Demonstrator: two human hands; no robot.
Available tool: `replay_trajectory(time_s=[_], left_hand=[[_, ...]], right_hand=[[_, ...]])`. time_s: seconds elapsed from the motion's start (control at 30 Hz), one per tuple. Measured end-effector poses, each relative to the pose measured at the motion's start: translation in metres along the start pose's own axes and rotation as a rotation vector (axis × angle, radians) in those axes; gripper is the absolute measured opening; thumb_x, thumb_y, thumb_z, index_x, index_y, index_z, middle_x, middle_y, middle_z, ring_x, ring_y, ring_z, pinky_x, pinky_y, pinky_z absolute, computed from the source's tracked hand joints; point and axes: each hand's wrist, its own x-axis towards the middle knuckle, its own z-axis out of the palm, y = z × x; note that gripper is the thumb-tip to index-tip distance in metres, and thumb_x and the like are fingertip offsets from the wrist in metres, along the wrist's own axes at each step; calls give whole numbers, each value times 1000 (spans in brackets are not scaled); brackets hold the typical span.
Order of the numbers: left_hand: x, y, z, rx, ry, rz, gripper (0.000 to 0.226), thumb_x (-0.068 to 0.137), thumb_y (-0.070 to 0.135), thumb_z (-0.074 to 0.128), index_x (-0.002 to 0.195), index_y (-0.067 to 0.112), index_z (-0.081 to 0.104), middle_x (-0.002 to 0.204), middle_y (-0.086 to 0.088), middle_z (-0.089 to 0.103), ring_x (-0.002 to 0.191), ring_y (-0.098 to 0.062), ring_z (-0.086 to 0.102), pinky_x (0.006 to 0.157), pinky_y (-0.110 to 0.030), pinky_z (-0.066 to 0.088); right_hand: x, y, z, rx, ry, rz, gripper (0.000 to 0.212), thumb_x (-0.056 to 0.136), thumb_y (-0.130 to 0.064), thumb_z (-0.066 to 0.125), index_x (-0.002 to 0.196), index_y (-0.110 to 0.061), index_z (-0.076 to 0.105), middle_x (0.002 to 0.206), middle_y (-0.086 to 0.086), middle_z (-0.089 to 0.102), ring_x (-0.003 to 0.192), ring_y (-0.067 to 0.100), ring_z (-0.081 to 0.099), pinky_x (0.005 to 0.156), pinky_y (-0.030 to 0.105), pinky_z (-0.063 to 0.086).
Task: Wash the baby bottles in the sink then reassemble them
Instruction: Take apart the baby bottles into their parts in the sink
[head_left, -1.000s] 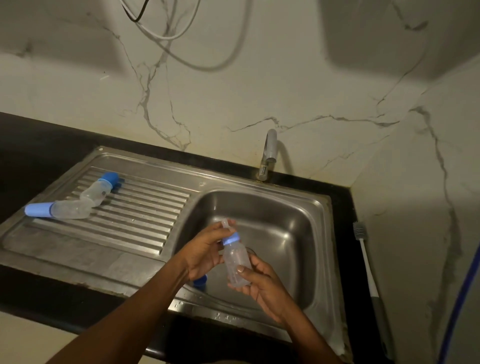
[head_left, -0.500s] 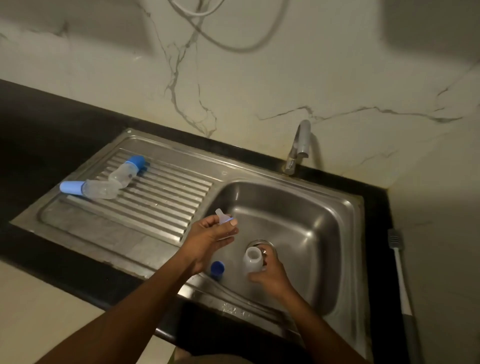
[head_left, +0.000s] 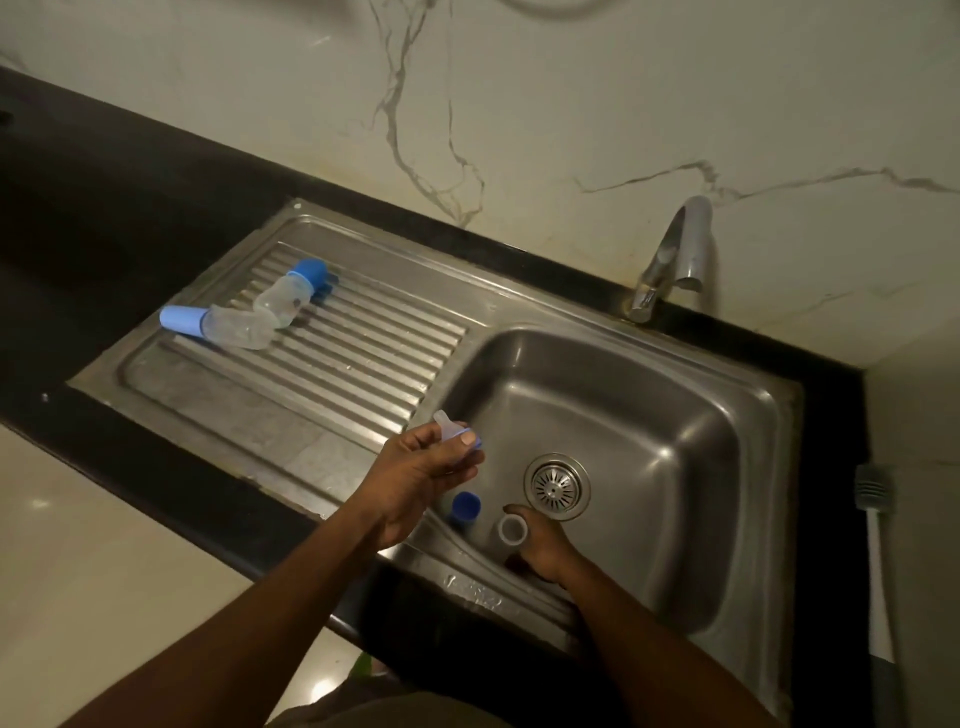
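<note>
open bottle (head_left: 503, 530): upright low in the sink (head_left: 675, 415), at 7 o'clock of the drain strainer (head_left: 557, 486); mouth bare and facing up
right hand (head_left: 543, 553): wrapped round the open bottle's body from the 5 o'clock side; fingers clamped on it
left hand (head_left: 415, 473): above the sink's 9 o'clock rim; thumb and fingers pinch the teat and collar (head_left: 448, 423)
blue cap (head_left: 465, 506): stands loose on the sink floor, just beside the open bottle at its 10 o'clock
handling: probably light, thin clear plastic, stiff enough but slick once wet; best held round the body, not the rim; the teat looks soft, so take it by the hard collar ring
count: three bottles, one open and two closed; the pale-capped bottle (head_left: 228, 328) and dark-capped bottle (head_left: 285, 299) lie touching on the drainboard (head_left: 363, 353), at 10 o'clock of the sink; one loose cap; one teat and collar; one brush (head_left: 875, 545) on the counter (head_left: 130, 218) at 3 o'clock
</note>
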Motion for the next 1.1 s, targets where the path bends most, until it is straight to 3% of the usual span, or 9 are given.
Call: replay_trajectory(time_s=[0.13,0.4,0.47,0.53,0.63,0.7,0.83,0.97,1.1], left_hand=[[0,-6,2,-9,-15,-23,41,77,17,73,114,0,67,108,-17,73,107,-32,69,94,-37,56],[-7,-6,8,-83,-54,-94,38,89,19,67,120,-2,62,112,-20,71,109,-38,68,96,-44,55],[-9,-4,12,-124,-63,-143,33,94,23,61,118,1,64,112,-20,71,102,-35,71,86,-38,60],[-10,-4,17,-81,-66,-204,33,99,28,54,115,1,65,108,-21,72,87,-28,73,69,-29,58],[-10,-9,25,-6,-82,-239,36,101,31,51,110,-1,65,100,-21,73,67,-21,66,57,-24,50],[-9,-11,32,44,-121,-221,41,101,34,52,116,-1,66,106,-18,73,68,-18,61,61,-25,47],[-9,-13,46,128,-147,-102,50,94,37,64,121,-6,65,101,-16,68,71,-15,57,63,-25,45],[-12,-19,55,91,-176,0,44,95,25,62,117,-14,63,107,-27,68,84,-19,64,72,-24,54],[-16,-20,61,51,-265,55,38,88,15,63,116,-12,65,117,-33,66,103,-32,65,90,-32,56]], right_hand=[[1,4,2,2,-27,45,64,88,-9,68,147,-13,42,151,5,44,139,19,41,107,18,27],[-14,10,-8,107,-16,127,76,80,5,60,150,-14,36,147,8,47,134,23,46,106,22,37],[-23,0,-18,150,181,87,62,78,10,56,138,-9,53,135,10,58,128,26,54,101,22,40],[-39,-26,-36,368,377,13,38,84,8,56,114,-12,67,112,6,68,110,28,64,95,36,51],[-76,-80,-69,875,215,-136,22,96,-5,57,114,-13,68,103,5,70,91,21,68,73,37,58],[-96,-100,-83,902,135,-244,23,98,-15,58,118,-11,68,104,5,71,88,17,68,67,31,55],[-116,-101,-90,819,264,-288,17,89,-10,70,106,-12,72,98,10,75,76,17,69,69,26,53],[-130,-94,-89,880,405,-305,20,80,1,76,94,-14,75,92,13,76,84,28,73,79,35,58],[-137,-98,-85,838,591,-334,18,77,3,77,84,-13,77,80,13,76,75,30,72,73,38,59]])
